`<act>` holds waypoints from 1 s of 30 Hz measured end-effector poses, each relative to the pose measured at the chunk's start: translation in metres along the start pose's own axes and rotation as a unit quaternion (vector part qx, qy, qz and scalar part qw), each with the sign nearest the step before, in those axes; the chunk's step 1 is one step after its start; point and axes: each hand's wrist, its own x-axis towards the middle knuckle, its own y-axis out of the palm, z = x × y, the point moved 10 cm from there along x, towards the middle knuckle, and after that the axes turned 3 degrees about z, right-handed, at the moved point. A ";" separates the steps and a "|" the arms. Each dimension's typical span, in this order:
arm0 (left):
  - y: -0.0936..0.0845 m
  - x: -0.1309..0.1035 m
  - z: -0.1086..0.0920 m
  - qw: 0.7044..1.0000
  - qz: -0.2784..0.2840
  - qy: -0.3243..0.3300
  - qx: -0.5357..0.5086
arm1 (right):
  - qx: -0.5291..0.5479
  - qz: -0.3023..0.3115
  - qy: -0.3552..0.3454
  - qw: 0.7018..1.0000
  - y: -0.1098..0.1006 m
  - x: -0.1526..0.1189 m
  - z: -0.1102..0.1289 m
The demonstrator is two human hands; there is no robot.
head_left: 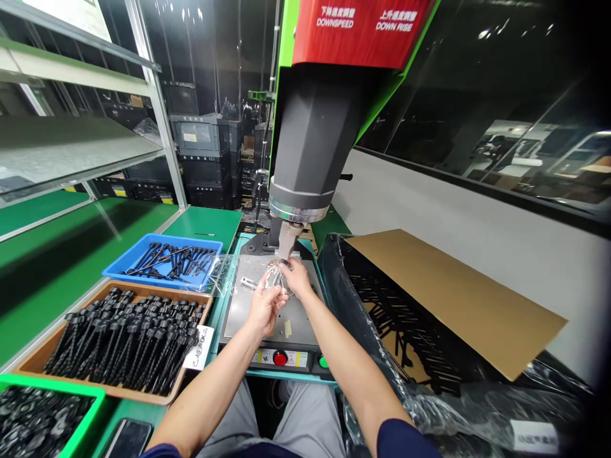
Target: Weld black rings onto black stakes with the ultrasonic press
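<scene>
"What were the hands doing?"

"The left hand [267,308] pinched a clear, shiny, crumpled-looking piece [275,278]. The right hand [296,278] was bent close beside it; I couldn't tell whether it gripped."

"Where was the piece?"

"Above the flat grey metal plate [238,315], just below the pale metal press tip [287,238]."

"And leftward?"

"A brown rectangular tray [95,386] of black rods [128,337], on the green desk [210,219]."

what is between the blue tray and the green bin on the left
The brown tray, packed with black rods, lies between the blue tray and green bin, in the head view.
</scene>
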 end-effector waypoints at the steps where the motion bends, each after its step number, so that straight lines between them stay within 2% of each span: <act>1: -0.001 -0.001 0.000 1.000 -0.001 0.002 0.002 | 0.001 -0.005 -0.005 1.000 -0.003 0.001 0.003; 4: -0.007 -0.005 0.001 1.000 -0.006 0.008 0.012 | 0.023 -0.040 -0.015 0.999 -0.013 -0.009 0.010; 6: -0.013 -0.009 0.006 1.000 -0.011 0.007 0.020 | 0.060 -0.068 0.012 0.996 -0.021 -0.026 0.003; 10: -0.025 -0.018 0.027 0.999 -0.027 -0.013 0.043 | 0.159 -0.103 0.087 0.978 -0.038 -0.079 -0.021; 13: -0.034 -0.022 0.044 0.997 -0.035 -0.036 0.062 | 0.217 -0.133 0.109 0.961 -0.059 -0.118 -0.033; 15: -0.041 -0.025 0.056 0.995 -0.044 -0.063 0.071 | 0.218 -0.153 0.118 0.957 -0.074 -0.139 -0.035; 18: -0.055 -0.033 0.078 0.987 -0.064 -0.129 0.077 | 0.186 -0.151 0.093 0.966 -0.091 -0.158 -0.023; 20: -0.066 -0.043 0.094 0.975 -0.076 -0.182 0.103 | 0.160 -0.134 0.062 0.976 -0.095 -0.165 -0.008; 22: -0.072 -0.055 0.103 0.963 -0.074 -0.205 0.160 | 0.137 -0.120 0.042 0.982 -0.095 -0.170 0.004; 23: -0.071 -0.059 0.102 0.959 -0.063 -0.197 0.192 | 0.132 -0.116 0.038 0.984 -0.094 -0.173 0.009; 25: -0.058 -0.065 0.092 0.959 -0.020 -0.143 0.245 | 0.145 -0.109 0.040 0.982 -0.089 -0.176 0.016; 27: -0.036 -0.071 0.072 0.953 0.033 -0.059 0.297 | 0.189 -0.100 0.053 0.975 -0.082 -0.177 0.021; 30: -0.004 -0.082 0.042 0.916 0.092 0.046 0.387 | 0.289 -0.068 0.089 0.951 -0.064 -0.179 0.028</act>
